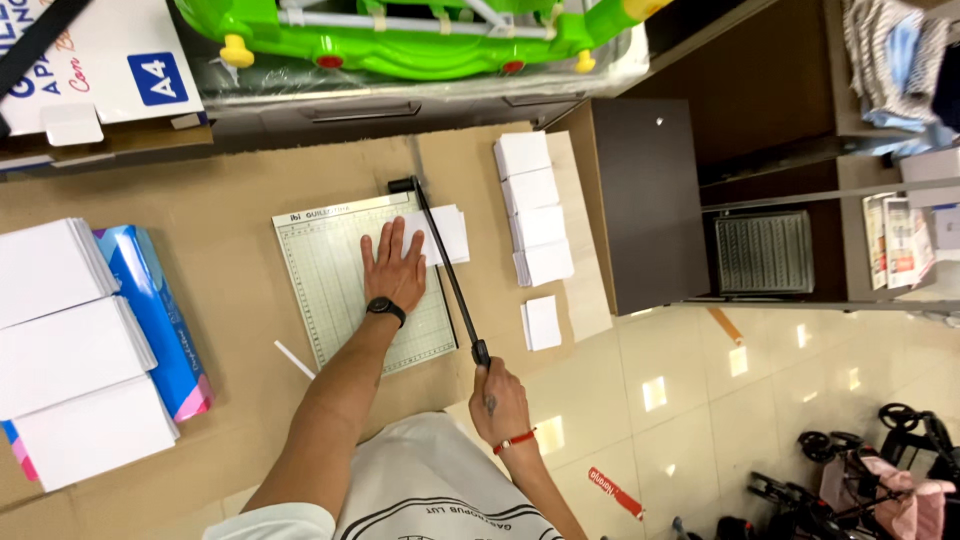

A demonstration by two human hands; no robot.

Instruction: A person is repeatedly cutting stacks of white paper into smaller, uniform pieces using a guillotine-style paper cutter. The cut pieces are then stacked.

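Pressing flat on the cutter bed, your left hand (393, 268) lies spread with all fingers out, its grip released, pinning a small white sheet stack (441, 233) that sticks out past the blade line to the right.

- Paper trimmer (340, 290): pale green gridded board, set on the brown tabletop (230, 190), square to you.
- Blade arm (447, 272): black, hinged at the far corner, lying low along the board's right edge; whether it has gone fully through the stack cannot be told.
- Your right hand (497, 400): grip clenched around the blade arm's near handle end, wrist with a red band.
- Done, by the look of it: a row of four cut white card piles (532, 208) just right of the trimmer, and one more small pile (542, 323) nearer you.
- In hand: the sheet stack under the blade, part on the board, part overhanging.
- Left, as a judgement: three larger white paper stacks (70, 350) well apart on your left, uncut, with blue paper ream packs (160, 315) beside and beneath them. That suggests the work is partway through.
- Also present: a thin white strip (294, 359) on the tabletop just left of the board's near corner, likely trim waste.
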